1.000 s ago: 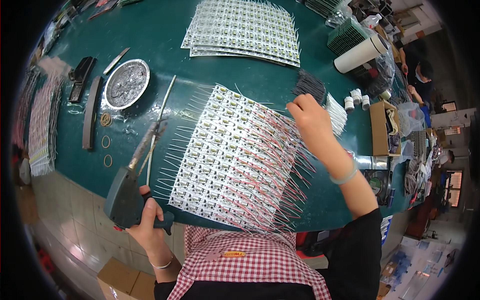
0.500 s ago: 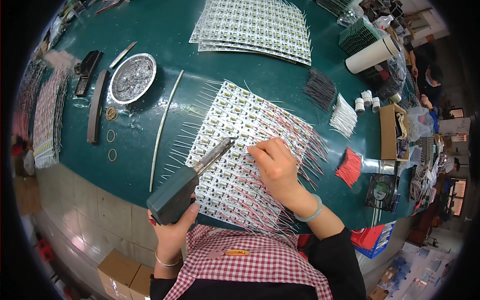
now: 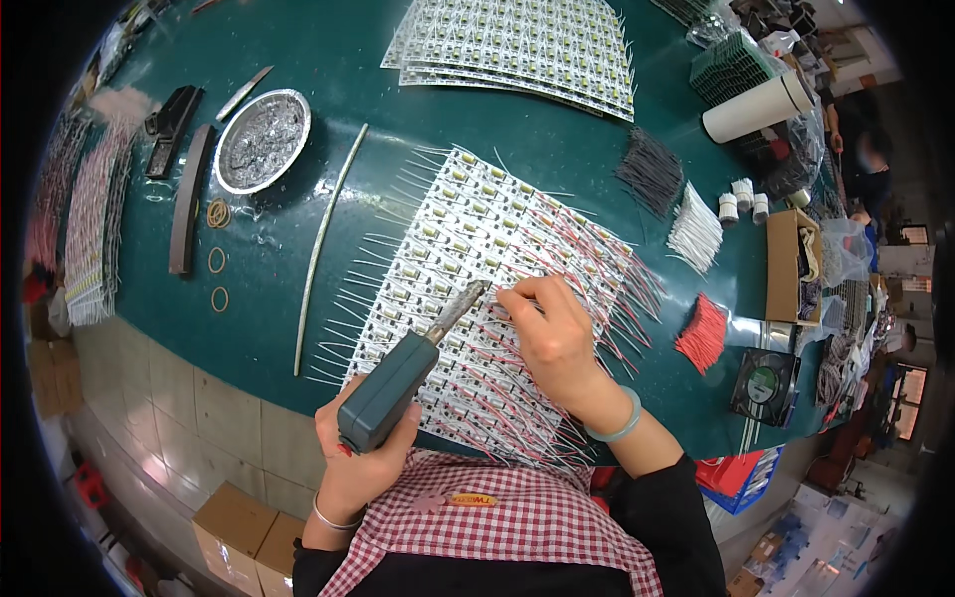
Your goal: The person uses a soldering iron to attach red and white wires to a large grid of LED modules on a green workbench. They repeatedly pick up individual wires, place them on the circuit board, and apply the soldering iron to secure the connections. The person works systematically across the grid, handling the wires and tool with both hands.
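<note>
My left hand (image 3: 360, 466) is wrapped round the dark green body of a soldering gun (image 3: 390, 386). Its metal tip points up and right, over a panel of small white circuit boards (image 3: 426, 267) with yellowish parts. Just right of the tip, my right hand (image 3: 559, 333) is closed in a pinch low over the panel. What its fingertips hold is too small to make out. Red and white wires (image 3: 622, 279) stick out along the panel's right side, and pale wires fringe its left edge.
More board panels (image 3: 517, 50) lie stacked at the back. A metal bowl (image 3: 263, 141), rubber bands (image 3: 219, 261) and a thin pale rod (image 3: 328, 249) are at left. Black (image 3: 649, 171), white (image 3: 694, 229) and red wire bundles (image 3: 700, 333) and a small fan (image 3: 764, 386) are at right.
The soldering gun has moved right and slightly turned, bringing its tip closer to my right fingertips. My right hand has barely moved. The whole view has shifted slightly.
</note>
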A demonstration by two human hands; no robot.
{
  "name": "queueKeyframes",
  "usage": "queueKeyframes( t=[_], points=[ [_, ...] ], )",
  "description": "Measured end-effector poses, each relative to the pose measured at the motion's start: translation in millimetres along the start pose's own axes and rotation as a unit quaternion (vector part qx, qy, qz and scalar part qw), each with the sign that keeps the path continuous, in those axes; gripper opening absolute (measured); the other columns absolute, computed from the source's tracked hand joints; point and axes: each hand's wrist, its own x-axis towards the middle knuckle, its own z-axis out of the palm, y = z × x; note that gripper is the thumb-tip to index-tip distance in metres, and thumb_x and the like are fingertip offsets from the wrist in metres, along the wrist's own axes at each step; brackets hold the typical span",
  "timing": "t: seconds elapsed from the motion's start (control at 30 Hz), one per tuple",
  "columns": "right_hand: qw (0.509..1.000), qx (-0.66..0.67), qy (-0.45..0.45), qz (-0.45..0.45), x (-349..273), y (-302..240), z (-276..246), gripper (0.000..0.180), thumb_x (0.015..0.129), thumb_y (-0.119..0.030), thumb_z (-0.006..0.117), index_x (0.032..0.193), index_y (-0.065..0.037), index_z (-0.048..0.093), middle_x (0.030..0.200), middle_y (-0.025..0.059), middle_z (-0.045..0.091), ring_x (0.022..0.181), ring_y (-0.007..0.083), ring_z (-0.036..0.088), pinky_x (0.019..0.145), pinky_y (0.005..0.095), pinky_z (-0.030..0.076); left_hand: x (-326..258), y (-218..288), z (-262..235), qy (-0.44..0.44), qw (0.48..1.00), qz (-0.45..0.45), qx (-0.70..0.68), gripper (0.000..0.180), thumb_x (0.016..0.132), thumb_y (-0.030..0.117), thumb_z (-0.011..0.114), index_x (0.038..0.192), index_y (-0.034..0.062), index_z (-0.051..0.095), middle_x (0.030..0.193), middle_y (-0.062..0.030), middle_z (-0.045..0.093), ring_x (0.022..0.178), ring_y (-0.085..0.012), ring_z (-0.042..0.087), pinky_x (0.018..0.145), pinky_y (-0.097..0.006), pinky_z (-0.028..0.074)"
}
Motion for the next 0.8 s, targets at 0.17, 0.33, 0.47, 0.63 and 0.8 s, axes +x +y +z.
queueKeyframes(
  t=[0.17, 0.33, 0.47, 0.63, 0.8],
  points=[
    [1.0, -0.007, -0.006, -0.001, 0, 0, -1, 0.029, 0.073, 0.0, 0.066, 0.102, 0.0, 0.067, 0.096, 0.0108, 0.061, 0.084, 0.028, 0.06, 0.066, 0.0364, 0.051, 0, 1, 3, -0.009, 0.999, 0.023, 0.039, 0.014, 0.08, -0.001, 0.076, 0.091, -0.0042, 0.068, 0.078, -0.0071, 0.066, 0.064, -0.0093, 0.059, 0.058, -0.025, 0.046],
    [1.0, -0.006, -0.012, -0.003, 1, 0, -2, 0.029, 0.074, 0.0, 0.065, 0.103, 0.0, 0.067, 0.096, 0.0106, 0.06, 0.084, 0.0279, 0.059, 0.067, 0.0366, 0.051, -4, -6, 8, 0.009, 0.999, 0.016, 0.033, 0.016, 0.078, 0.0, 0.077, 0.087, -0.0029, 0.063, 0.075, -0.0078, 0.065, 0.061, -0.0112, 0.06, 0.057, -0.026, 0.047],
    [1.0, -0.006, -0.008, -0.004, 0, 1, -1, 0.028, 0.075, -0.001, 0.064, 0.103, 0.0, 0.067, 0.096, 0.0105, 0.06, 0.083, 0.0278, 0.059, 0.067, 0.0368, 0.05, 0, -1, 4, -0.039, 0.996, 0.025, 0.08, 0.019, 0.077, -0.001, 0.078, 0.085, -0.0023, 0.06, 0.073, -0.0091, 0.063, 0.06, -0.0137, 0.061, 0.057, -0.028, 0.047],
    [1.0, -0.014, -0.015, 0.002, 0, -2, -2, 0.028, 0.074, 0.0, 0.065, 0.102, 0.001, 0.067, 0.096, 0.0104, 0.059, 0.083, 0.0269, 0.059, 0.066, 0.0364, 0.05, -3, 3, 2, -0.052, 0.995, -0.006, 0.083, 0.019, 0.081, 0.002, 0.077, 0.095, -0.0033, 0.066, 0.078, -0.0036, 0.065, 0.073, -0.0067, 0.057, 0.063, -0.024, 0.047],
    [1.0, -0.021, -0.01, -0.004, 2, -4, -2, 0.029, 0.073, 0.0, 0.066, 0.101, 0.002, 0.068, 0.095, 0.0105, 0.059, 0.083, 0.0263, 0.059, 0.066, 0.0358, 0.051, -3, 4, 3, -0.007, 0.992, 0.062, 0.109, 0.015, 0.077, -0.003, 0.076, 0.087, -0.0042, 0.065, 0.077, -0.0087, 0.064, 0.062, -0.012, 0.06, 0.056, -0.026, 0.047]
  ],
)
